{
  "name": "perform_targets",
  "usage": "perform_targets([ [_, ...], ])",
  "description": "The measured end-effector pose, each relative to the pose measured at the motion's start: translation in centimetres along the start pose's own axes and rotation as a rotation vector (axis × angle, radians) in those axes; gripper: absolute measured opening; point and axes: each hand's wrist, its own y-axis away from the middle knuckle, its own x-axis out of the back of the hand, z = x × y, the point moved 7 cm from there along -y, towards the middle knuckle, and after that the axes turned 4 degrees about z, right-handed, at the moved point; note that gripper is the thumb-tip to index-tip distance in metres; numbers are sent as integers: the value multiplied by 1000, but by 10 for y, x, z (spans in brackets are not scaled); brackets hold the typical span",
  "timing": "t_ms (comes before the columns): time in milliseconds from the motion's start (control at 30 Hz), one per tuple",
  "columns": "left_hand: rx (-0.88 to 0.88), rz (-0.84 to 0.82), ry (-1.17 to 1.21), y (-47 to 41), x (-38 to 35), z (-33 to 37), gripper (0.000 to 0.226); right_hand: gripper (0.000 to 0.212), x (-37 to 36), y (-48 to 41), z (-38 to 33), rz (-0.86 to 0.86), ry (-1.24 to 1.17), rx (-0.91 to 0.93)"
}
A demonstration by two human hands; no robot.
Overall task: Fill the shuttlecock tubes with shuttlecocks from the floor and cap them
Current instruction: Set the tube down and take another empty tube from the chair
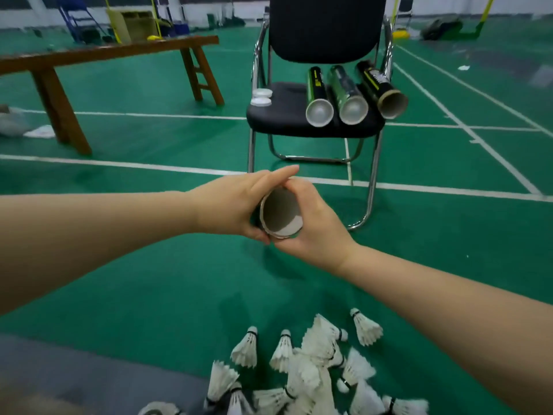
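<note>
A cardboard shuttlecock tube (279, 212) points its open mouth at the camera, with something white showing low inside. My left hand (236, 205) grips it from the left and my right hand (314, 223) wraps it from the right. Both hold it above the green floor. Several white feather shuttlecocks (302, 369) lie in a heap on the floor below. Three more tubes (348, 95) lie side by side on the seat of a black chair (284, 115), open ends toward me. White caps (261, 97) sit on the seat's left edge.
A wooden bench (59, 94) stands at the left. White court lines (149, 167) cross the floor between me and the chair. Nets, bags and gear line the far wall.
</note>
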Motion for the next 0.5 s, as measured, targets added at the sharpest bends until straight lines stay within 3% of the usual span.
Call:
perform_targets([
  [367,123,-202,197,18,-142,-59,118,84,-80,52,95,-232,9,-331],
  [500,3,-208,145,22,-183,-56,118,83,-96,82,120,-317,-2,-461],
])
